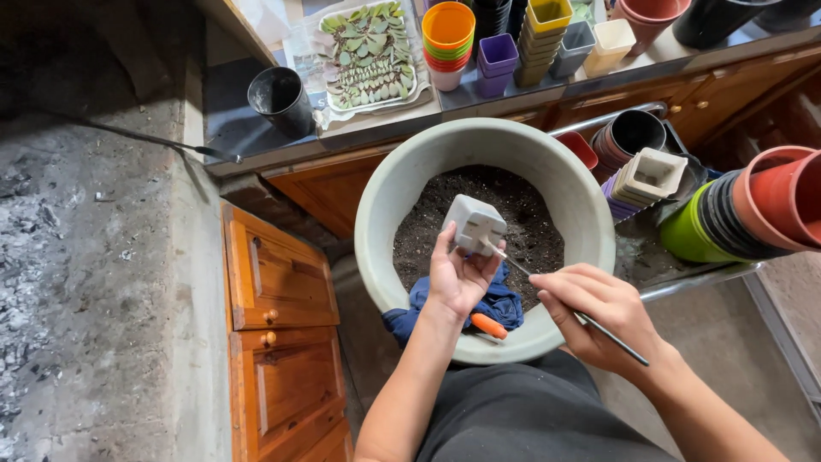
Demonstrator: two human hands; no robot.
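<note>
My left hand holds a small square grey plastic pot bottom up over a large pale green basin of dark soil. My right hand grips a thin metal rod like a pen. Its tip touches the underside of the small pot. A blue cloth and an orange-handled tool lie on the basin's near rim, just below my left hand.
Stacks of coloured plastic pots stand on the counter behind, beside a white tray of succulent leaves and a black pot. More stacked pots lie on their sides in a tray at the right. Wooden cabinet drawers are at the left.
</note>
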